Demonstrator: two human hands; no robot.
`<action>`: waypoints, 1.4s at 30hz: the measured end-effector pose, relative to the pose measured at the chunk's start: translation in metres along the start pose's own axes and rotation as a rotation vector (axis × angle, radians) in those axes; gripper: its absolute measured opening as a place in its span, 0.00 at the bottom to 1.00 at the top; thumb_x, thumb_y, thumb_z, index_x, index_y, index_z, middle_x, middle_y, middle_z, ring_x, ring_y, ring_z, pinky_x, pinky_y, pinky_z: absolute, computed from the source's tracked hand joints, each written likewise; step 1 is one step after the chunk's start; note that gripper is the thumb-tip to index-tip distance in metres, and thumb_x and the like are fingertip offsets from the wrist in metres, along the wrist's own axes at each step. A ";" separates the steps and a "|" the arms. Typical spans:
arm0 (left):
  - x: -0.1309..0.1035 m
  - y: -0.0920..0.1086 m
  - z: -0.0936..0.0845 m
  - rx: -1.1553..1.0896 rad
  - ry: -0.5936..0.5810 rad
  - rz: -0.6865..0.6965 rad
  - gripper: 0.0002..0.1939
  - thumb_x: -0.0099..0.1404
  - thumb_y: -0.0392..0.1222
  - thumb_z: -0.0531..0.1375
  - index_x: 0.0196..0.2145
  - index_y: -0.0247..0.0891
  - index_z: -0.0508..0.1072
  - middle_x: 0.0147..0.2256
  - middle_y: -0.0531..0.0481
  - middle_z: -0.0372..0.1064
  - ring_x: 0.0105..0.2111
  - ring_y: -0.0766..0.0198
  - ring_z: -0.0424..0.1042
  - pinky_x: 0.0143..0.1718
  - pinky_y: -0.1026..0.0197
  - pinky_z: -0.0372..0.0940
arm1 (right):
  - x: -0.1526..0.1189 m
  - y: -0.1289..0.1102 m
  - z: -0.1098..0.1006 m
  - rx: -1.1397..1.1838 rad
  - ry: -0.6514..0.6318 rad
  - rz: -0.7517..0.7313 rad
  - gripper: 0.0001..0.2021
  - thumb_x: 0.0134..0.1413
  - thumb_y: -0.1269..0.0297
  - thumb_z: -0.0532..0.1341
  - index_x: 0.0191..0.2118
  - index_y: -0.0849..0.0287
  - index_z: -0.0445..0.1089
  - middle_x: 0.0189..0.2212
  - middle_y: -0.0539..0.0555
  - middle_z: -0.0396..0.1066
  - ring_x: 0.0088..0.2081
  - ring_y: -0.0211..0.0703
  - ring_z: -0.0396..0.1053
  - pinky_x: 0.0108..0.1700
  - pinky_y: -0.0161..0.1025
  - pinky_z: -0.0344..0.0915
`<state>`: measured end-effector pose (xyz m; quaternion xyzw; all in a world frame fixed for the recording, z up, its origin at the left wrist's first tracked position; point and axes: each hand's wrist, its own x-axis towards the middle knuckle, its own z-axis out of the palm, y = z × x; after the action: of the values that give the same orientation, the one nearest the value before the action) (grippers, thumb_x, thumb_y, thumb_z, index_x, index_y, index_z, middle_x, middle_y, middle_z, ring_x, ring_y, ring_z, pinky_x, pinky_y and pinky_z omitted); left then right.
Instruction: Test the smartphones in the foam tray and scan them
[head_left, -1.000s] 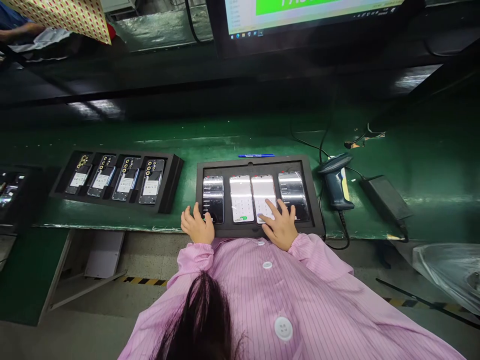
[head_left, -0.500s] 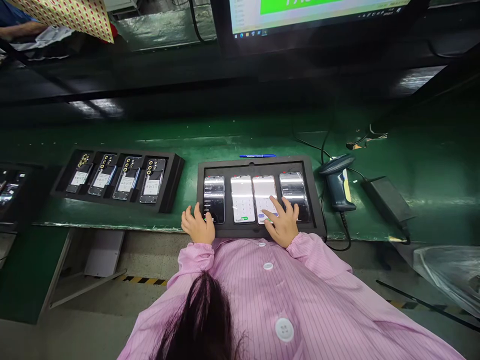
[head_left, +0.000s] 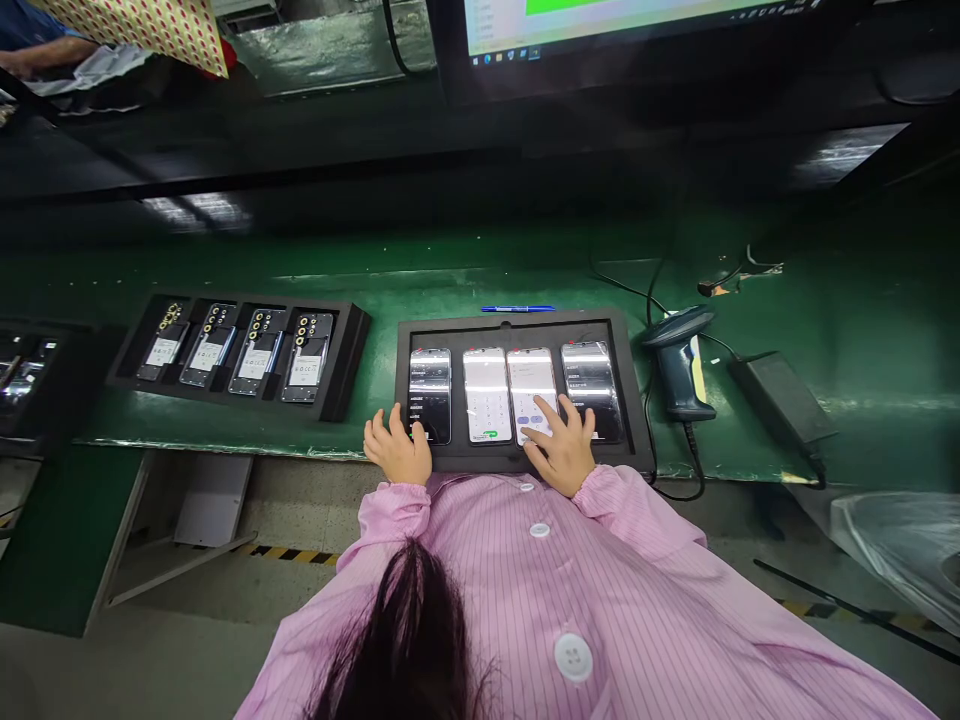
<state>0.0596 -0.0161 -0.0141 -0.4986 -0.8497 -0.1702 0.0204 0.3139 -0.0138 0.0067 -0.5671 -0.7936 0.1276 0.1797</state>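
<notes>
Several phones lie face up in a black foam tray (head_left: pixel 517 463) at the bench edge in front of me. The leftmost phone (head_left: pixel 430 395) has a dark screen with lines of text; beside it a phone (head_left: pixel 487 390) shows a bright keypad. A third phone (head_left: pixel 531 375) has a white screen, and the rightmost phone (head_left: pixel 589 375) a dark one. My left hand (head_left: pixel 399 452) rests at the tray's lower left corner, fingers spread, thumb by the leftmost phone. My right hand (head_left: pixel 564 448) has its fingers apart over the lower part of the third phone, holding nothing.
A second foam tray (head_left: pixel 346 355) on the left holds several opened phones, their insides showing. A blue pen (head_left: pixel 517 309) lies behind my tray. To the right are a barcode scanner (head_left: pixel 681 365) with cables and a black power adapter (head_left: pixel 780 395). A monitor (head_left: pixel 637 45) stands behind.
My right hand has shifted slightly over the third phone, its fingers a little left of before. Purple buttons show more on that screen. My left hand stays in place; the view has tilted slightly.
</notes>
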 end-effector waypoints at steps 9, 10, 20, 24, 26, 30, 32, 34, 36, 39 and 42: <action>-0.001 0.001 -0.001 0.006 0.008 0.000 0.23 0.61 0.44 0.52 0.52 0.34 0.66 0.56 0.34 0.55 0.57 0.44 0.50 0.56 0.41 0.46 | -0.003 0.006 0.002 -0.015 0.113 0.085 0.16 0.57 0.62 0.52 0.28 0.53 0.77 0.54 0.55 0.64 0.57 0.63 0.50 0.52 0.65 0.45; -0.001 0.002 -0.002 0.007 0.005 -0.002 0.22 0.61 0.44 0.52 0.52 0.34 0.67 0.56 0.34 0.56 0.57 0.44 0.50 0.56 0.41 0.46 | -0.002 0.005 0.002 0.005 0.070 0.044 0.15 0.57 0.62 0.52 0.31 0.52 0.77 0.55 0.55 0.62 0.58 0.63 0.49 0.52 0.65 0.46; -0.003 0.003 -0.002 -0.007 0.012 -0.027 0.21 0.61 0.44 0.53 0.51 0.36 0.67 0.56 0.35 0.54 0.58 0.45 0.49 0.56 0.41 0.45 | 0.022 -0.025 0.006 0.078 -0.144 -0.185 0.15 0.57 0.59 0.52 0.43 0.50 0.73 0.60 0.54 0.56 0.60 0.62 0.44 0.54 0.66 0.42; -0.003 0.001 -0.001 -0.011 0.007 -0.032 0.21 0.61 0.44 0.52 0.51 0.36 0.68 0.56 0.35 0.54 0.58 0.45 0.49 0.57 0.40 0.45 | 0.036 -0.039 0.014 0.050 -0.273 -0.262 0.17 0.57 0.55 0.52 0.47 0.51 0.71 0.62 0.54 0.52 0.61 0.64 0.43 0.54 0.69 0.39; -0.003 0.000 0.000 -0.008 0.016 -0.029 0.21 0.61 0.44 0.52 0.51 0.36 0.68 0.56 0.35 0.54 0.58 0.45 0.49 0.57 0.41 0.45 | 0.038 -0.039 0.014 0.036 -0.242 -0.243 0.15 0.57 0.56 0.52 0.44 0.52 0.73 0.61 0.54 0.55 0.61 0.63 0.44 0.54 0.68 0.40; -0.004 0.001 0.000 -0.006 0.021 -0.022 0.21 0.61 0.44 0.53 0.50 0.36 0.69 0.56 0.35 0.55 0.58 0.45 0.50 0.56 0.41 0.46 | 0.036 -0.035 0.012 -0.031 -0.063 -0.079 0.16 0.57 0.61 0.51 0.30 0.57 0.75 0.57 0.56 0.62 0.59 0.64 0.48 0.53 0.68 0.41; -0.003 0.002 -0.001 -0.010 0.013 -0.032 0.20 0.61 0.43 0.53 0.50 0.36 0.69 0.56 0.35 0.55 0.58 0.45 0.50 0.56 0.41 0.46 | 0.035 -0.035 0.012 -0.030 -0.049 -0.075 0.16 0.57 0.61 0.51 0.29 0.57 0.76 0.56 0.56 0.62 0.59 0.64 0.48 0.53 0.67 0.41; -0.003 0.003 -0.002 -0.017 0.006 -0.044 0.20 0.61 0.43 0.53 0.50 0.36 0.69 0.56 0.35 0.54 0.58 0.45 0.50 0.56 0.41 0.46 | 0.036 -0.038 0.013 0.006 -0.108 -0.159 0.15 0.57 0.60 0.52 0.35 0.55 0.76 0.58 0.55 0.59 0.60 0.64 0.46 0.53 0.67 0.42; -0.003 0.003 -0.002 -0.019 0.006 -0.046 0.20 0.61 0.43 0.53 0.50 0.36 0.69 0.56 0.35 0.54 0.58 0.45 0.50 0.56 0.41 0.46 | 0.037 -0.042 0.014 0.029 -0.187 -0.242 0.15 0.57 0.58 0.52 0.42 0.53 0.74 0.60 0.55 0.56 0.60 0.64 0.45 0.53 0.67 0.42; -0.003 0.002 -0.001 -0.015 0.008 -0.042 0.20 0.61 0.43 0.53 0.50 0.37 0.69 0.56 0.36 0.54 0.58 0.45 0.50 0.56 0.41 0.46 | 0.037 -0.043 0.013 0.015 -0.192 -0.238 0.15 0.58 0.58 0.52 0.43 0.52 0.74 0.60 0.55 0.56 0.60 0.64 0.46 0.52 0.68 0.43; -0.004 0.001 -0.001 -0.012 0.008 -0.037 0.20 0.61 0.43 0.52 0.50 0.37 0.69 0.56 0.35 0.54 0.58 0.45 0.49 0.56 0.41 0.46 | 0.035 -0.038 0.011 -0.030 -0.083 -0.127 0.16 0.58 0.60 0.51 0.32 0.55 0.76 0.58 0.55 0.60 0.59 0.63 0.48 0.53 0.67 0.44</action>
<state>0.0624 -0.0188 -0.0139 -0.4822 -0.8577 -0.1778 0.0176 0.2661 0.0072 0.0170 -0.5126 -0.8365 0.1275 0.1458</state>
